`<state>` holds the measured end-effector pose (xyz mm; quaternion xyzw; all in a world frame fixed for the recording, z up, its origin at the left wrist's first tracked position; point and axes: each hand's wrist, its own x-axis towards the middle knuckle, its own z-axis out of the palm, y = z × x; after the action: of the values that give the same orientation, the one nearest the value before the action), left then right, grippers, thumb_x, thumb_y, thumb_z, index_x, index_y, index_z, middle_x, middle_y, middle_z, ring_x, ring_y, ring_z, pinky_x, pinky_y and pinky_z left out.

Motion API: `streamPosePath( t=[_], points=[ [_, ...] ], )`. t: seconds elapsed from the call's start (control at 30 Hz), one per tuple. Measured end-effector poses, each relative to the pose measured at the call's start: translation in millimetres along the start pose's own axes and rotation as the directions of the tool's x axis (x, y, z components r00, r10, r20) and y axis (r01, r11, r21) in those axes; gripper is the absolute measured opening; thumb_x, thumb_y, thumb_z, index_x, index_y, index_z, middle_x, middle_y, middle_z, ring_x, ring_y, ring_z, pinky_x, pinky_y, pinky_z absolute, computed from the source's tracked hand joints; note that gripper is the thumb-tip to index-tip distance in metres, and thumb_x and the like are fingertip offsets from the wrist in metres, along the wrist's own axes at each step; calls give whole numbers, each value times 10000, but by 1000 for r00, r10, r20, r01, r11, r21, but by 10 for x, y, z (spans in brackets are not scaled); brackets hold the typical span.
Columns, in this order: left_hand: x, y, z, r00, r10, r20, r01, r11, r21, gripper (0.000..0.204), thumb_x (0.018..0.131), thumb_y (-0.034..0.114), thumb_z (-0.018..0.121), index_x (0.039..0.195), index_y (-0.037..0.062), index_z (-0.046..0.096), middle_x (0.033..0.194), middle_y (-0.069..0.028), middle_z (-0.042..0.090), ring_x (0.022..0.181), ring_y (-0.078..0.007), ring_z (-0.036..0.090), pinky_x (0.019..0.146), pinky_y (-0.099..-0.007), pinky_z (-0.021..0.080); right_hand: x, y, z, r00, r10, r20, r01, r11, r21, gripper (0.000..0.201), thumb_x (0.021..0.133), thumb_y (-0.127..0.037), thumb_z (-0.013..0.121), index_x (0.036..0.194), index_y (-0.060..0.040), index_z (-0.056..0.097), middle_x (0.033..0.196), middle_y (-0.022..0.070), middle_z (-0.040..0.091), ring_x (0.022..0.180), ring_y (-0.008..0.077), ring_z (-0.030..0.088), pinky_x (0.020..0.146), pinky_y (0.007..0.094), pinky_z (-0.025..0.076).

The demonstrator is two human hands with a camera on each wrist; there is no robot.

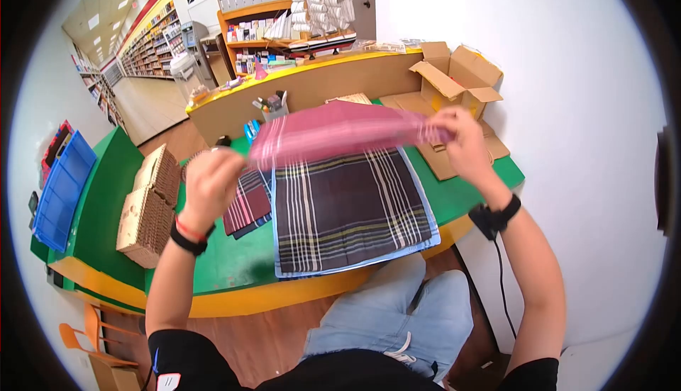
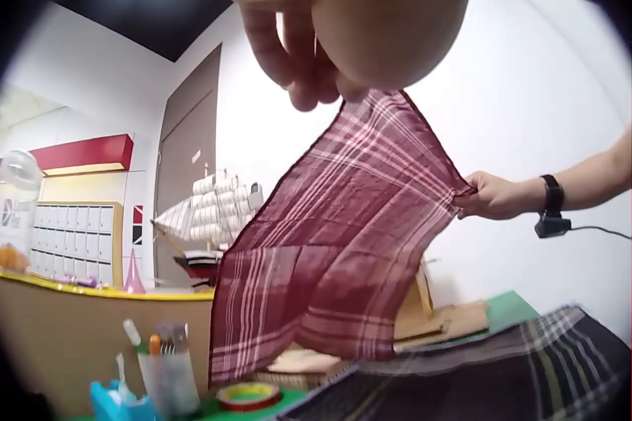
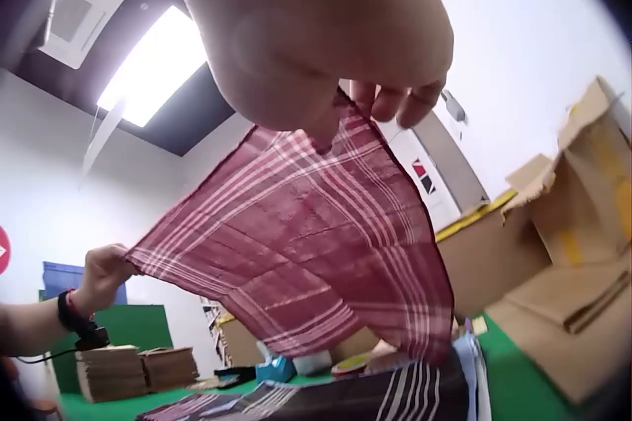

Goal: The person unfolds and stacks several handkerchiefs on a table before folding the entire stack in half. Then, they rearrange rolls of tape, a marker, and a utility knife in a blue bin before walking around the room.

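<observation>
A dark red plaid cloth [image 1: 340, 130] hangs in the air between both hands, blurred in the head view. My left hand [image 1: 211, 182] pinches one corner, and my right hand [image 1: 461, 143] pinches another. In the right wrist view the cloth [image 3: 306, 214] sags in folds from the two held corners. Below it a dark plaid cloth [image 1: 347, 214] with white stripes lies flat on a light blue cloth [image 1: 333, 270]. Left of these, a folded red and dark plaid cloth [image 1: 247, 199] rests on the green table [image 1: 227, 270].
Stacks of brown cardboard pieces [image 1: 149, 214] stand at the left beside a blue crate [image 1: 65, 192]. An open cardboard box [image 1: 457, 79] is at the back right. A pen holder [image 1: 273, 107] and a tape roll [image 2: 249, 396] are near the back partition, with a model ship [image 1: 316, 26] on its ledge.
</observation>
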<state>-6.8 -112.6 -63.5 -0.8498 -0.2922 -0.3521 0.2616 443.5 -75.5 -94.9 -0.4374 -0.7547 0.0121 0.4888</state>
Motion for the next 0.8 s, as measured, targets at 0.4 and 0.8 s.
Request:
streamPosePath(
  t=[0.4,0.8],
  points=[
    [-1064,579,259,860,-220,460,360,901,-242,97,730,71,730,814,43,689,904,-89,661,817,-289,648,742,-416,523,-977,-14,155,670,154,726,-147,986,-74,330,813,32,636,1107,-76,740,1306,165,599,1234,362,535,1058,429,444],
    [-795,341,563,727,-311,612,552,795,-253,449,833,465,756,841,27,658,972,-159,653,878,-354,652,764,-442,528,-581,65,-59,461,103,882,-333,941,65,289,867,-171,750,1119,-31,726,1327,157,610,1167,276,618,967,382,498]
  ],
)
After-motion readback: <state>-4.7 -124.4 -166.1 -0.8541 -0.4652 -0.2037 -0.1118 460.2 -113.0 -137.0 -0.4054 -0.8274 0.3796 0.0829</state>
